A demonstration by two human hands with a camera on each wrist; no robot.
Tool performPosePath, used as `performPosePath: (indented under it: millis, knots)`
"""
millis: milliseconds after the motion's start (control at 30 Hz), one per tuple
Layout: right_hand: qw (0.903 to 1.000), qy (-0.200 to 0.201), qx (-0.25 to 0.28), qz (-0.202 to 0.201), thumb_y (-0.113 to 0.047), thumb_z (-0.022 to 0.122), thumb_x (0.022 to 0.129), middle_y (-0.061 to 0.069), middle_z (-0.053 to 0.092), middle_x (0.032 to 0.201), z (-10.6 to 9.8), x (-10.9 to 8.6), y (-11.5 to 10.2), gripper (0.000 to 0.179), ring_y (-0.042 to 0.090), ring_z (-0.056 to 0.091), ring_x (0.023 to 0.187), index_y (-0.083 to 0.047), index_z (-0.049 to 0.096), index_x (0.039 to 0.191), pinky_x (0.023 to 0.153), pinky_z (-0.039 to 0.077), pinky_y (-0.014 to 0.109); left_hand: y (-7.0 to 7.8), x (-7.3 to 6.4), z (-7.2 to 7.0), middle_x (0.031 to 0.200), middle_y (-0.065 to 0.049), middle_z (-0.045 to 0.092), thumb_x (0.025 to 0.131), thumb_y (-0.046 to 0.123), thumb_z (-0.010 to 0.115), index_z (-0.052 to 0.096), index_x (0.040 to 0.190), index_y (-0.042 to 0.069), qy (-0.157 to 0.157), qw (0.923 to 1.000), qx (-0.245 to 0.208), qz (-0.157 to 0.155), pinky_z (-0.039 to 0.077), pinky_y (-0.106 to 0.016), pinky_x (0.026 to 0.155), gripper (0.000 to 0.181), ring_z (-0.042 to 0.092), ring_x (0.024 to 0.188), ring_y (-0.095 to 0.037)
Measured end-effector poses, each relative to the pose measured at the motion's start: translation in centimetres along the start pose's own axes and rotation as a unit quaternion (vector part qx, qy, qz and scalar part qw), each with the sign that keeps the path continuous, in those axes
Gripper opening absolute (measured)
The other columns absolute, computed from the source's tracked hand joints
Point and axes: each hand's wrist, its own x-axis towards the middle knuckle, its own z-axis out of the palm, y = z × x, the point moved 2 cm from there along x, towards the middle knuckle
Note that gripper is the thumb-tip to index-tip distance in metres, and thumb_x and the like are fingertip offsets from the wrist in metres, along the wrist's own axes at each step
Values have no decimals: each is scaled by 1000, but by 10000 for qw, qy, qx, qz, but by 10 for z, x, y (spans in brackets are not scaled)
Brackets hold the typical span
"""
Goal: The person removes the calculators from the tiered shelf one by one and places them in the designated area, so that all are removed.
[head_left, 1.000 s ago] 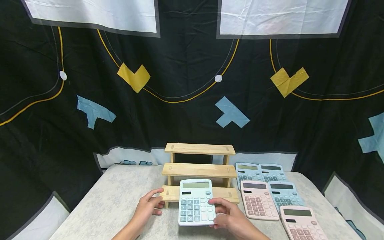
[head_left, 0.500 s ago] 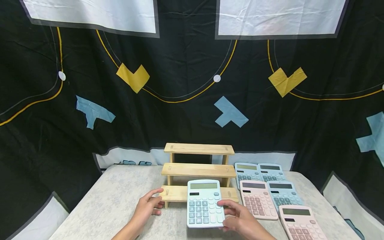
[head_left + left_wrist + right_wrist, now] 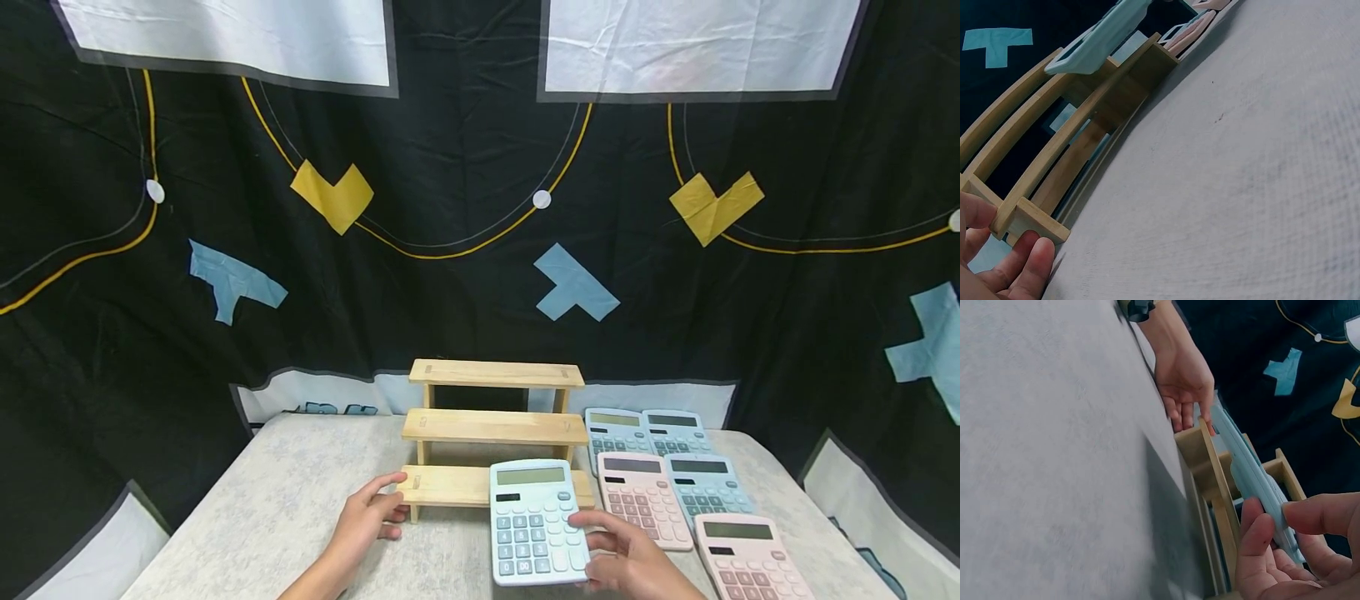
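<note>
My right hand [image 3: 626,554] holds a light blue calculator [image 3: 528,500] by its right edge, fingertips on its face and the rest behind. It is tilted with its keys towards me, in front of the right part of a three-step wooden display stand [image 3: 495,425], and hides part of the lowest step. The right wrist view shows the calculator [image 3: 1250,469] edge-on, pinched between thumb and fingers. My left hand [image 3: 360,521] grips the left end of the lowest step; in the left wrist view its fingertips [image 3: 1038,253] lie against the stand's end [image 3: 1041,219].
Right of the stand lie a pink calculator [image 3: 641,492], a nearer pink one [image 3: 750,554] and several blue calculators [image 3: 705,483]. The grey tabletop [image 3: 262,508] reaches to a black cloth backdrop [image 3: 450,308] behind the stand.
My right hand has carried the light blue calculator to the right and slightly nearer to me. The left hand has kept its place at the stand's left end.
</note>
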Motion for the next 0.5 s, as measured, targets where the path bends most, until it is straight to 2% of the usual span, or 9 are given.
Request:
performPosePath:
  millis: [200,333,500]
  knots:
    - [9996,195,-146,106,-3,62,86,11,63,111,-10,-11,3,60,22,64,92,-1,47,144,82,58,36,-1,3,-1,97,-13,69,101,21,56,56,140,6,7,10000,22,-54,60,-37,68,42,66,83,-21]
    - [9994,274,-37,193,-3,64,85,10,67,112,-16,-16,8,63,23,66,93,0,46,144,83,59,35,-2,3,-2,98,-13,68,102,21,56,56,140,6,3,10000,10,-67,60,-37,68,41,66,83,-22]
    - [9994,5,327,94,-1,61,86,12,69,120,-27,-21,16,64,27,69,102,4,40,146,89,60,41,-2,2,-3,98,-14,69,102,20,56,57,140,7,-3,10000,-9,15,60,-38,68,40,66,84,-23]
